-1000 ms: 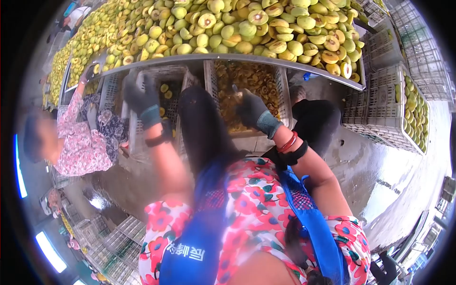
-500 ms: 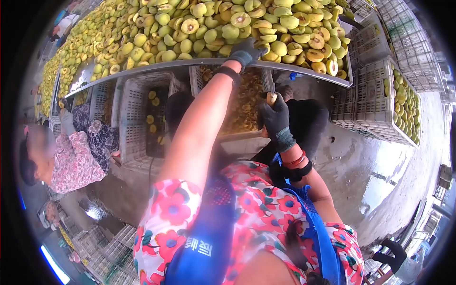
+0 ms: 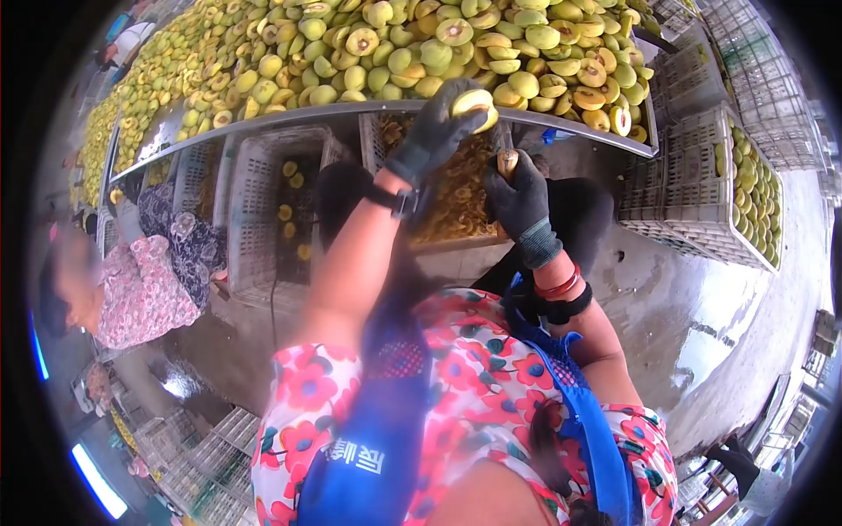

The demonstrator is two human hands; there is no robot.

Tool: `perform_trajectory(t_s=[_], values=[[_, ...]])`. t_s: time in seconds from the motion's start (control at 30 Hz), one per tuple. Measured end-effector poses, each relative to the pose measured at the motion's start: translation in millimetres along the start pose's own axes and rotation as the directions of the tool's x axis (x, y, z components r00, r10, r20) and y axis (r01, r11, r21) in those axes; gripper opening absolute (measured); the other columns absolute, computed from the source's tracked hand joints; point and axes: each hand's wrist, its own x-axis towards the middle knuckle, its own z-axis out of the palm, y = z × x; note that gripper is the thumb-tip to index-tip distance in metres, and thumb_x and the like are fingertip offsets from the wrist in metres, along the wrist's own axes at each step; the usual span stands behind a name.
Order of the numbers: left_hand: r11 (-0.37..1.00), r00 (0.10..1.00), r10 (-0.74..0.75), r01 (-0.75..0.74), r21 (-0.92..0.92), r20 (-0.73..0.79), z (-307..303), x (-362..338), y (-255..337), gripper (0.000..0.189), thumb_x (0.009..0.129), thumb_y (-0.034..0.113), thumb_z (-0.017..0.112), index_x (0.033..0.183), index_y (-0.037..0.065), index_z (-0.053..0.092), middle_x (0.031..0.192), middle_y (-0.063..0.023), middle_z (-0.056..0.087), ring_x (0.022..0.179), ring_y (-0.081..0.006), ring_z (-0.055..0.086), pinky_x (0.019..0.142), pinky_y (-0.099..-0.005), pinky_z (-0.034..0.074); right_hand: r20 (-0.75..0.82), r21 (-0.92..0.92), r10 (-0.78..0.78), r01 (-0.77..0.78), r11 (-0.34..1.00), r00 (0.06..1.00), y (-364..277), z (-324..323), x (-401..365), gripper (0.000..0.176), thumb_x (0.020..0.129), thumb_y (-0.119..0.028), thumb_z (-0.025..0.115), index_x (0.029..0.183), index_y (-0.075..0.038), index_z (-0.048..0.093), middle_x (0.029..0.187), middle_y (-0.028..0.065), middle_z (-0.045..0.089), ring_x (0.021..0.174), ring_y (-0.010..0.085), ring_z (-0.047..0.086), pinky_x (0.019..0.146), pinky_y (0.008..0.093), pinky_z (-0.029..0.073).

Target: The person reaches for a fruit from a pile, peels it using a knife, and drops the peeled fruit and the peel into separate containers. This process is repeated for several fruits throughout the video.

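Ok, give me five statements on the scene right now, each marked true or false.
1. The left hand holds a cut fruit. True.
2. The right hand holds nothing. False: it grips a wooden-handled tool.
3. Both hands wear dark gloves. True.
4. The large fruit heap lies on the floor. False: it lies on a metal-edged table.
5. The red bracelet is on the left wrist. False: it is on the right one.
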Motion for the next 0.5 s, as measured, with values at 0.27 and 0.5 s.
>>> perform_trajectory(t_s=[0.27, 0.5], values=[[0.975, 0.969, 0.173, -0.144, 0.169, -0.174, -10, -67, 25, 0.034, 0.093, 0.032, 0.048, 0.105, 0.002, 0.056, 0.098, -0.0112, 0.060, 0.091, -0.0222, 0.058, 0.082, -0.0321, 0.045, 0.119, -0.184, -0.155, 0.175, 0.967, 0.981, -10, 28, -16, 0.016, 0.080, -0.004, 0.055, 0.096, -0.003, 0.053, 0.070, 0.0005, 0.055, 0.059, 0.0050, 0.048, 0.050, 0.0240, 0.042], [0.981, 0.944, 0.186, -0.161, 0.110, -0.272, -6, -80, 29, 0.037, 0.094, 0.036, 0.042, 0.103, 0.003, 0.057, 0.098, -0.0121, 0.061, 0.090, -0.0244, 0.060, 0.080, -0.0333, 0.046, 0.218, -0.063, 0.004, 0.009, 0.998, 0.976, -21, 38, -28, 0.016, 0.083, -0.006, 0.053, 0.099, -0.003, 0.053, 0.070, 0.0019, 0.057, 0.056, 0.0058, 0.050, 0.048, 0.0232, 0.042]])
